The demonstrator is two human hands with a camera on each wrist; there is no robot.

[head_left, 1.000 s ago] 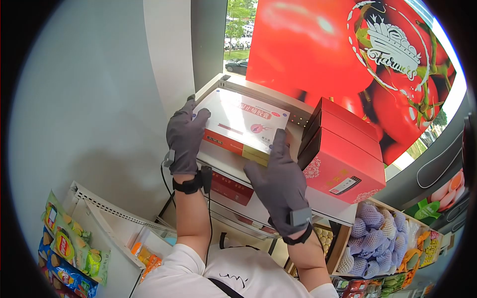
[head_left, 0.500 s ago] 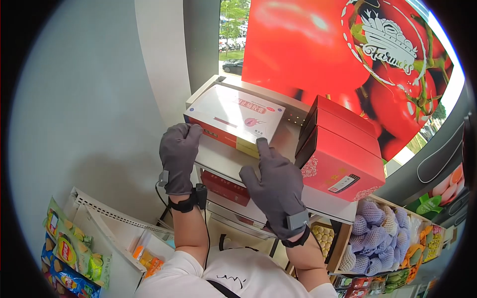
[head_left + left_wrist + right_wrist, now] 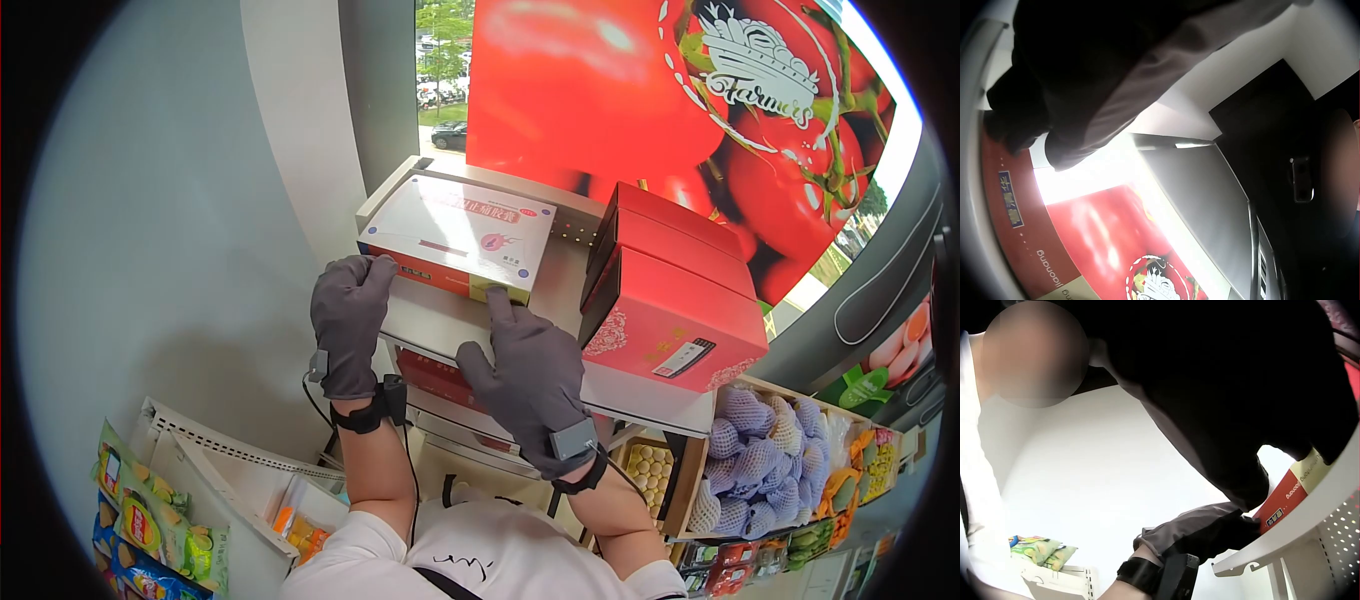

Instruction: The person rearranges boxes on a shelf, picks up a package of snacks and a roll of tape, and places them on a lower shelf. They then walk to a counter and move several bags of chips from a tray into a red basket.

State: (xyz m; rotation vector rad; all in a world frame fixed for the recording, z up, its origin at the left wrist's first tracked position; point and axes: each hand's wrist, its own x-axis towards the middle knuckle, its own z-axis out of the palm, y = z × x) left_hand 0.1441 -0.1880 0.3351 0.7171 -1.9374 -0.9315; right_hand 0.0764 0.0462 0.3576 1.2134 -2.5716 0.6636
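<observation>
A white-topped medicine box [image 3: 465, 225] with a red and yellow front lies flat on the white shelf top [image 3: 425, 315], near its back left corner. My gloved left hand [image 3: 350, 320] is at the box's front left corner, fingers curled, knuckles against its red face. That red front [image 3: 1013, 219] appears beside the dark fingers in the left wrist view. With its index finger stretched out, my gloved right hand [image 3: 530, 375] touches the yellow part of the front near the right end. Its other fingers are partly hidden. The right wrist view has the box front [image 3: 1282, 503] beyond both hands.
Two red gift boxes [image 3: 680, 315] stand on the shelf to the right. Netted fruit [image 3: 750, 470] fills a crate at lower right, and chip bags [image 3: 150, 515] hang at lower left. A grey wall [image 3: 180, 250] is on the left, a tomato poster [image 3: 600, 90] behind.
My left hand has come down from the box's left side to its front corner, fingers curling. The right index finger has moved from the top's right edge to the front. The view has shifted slightly.
</observation>
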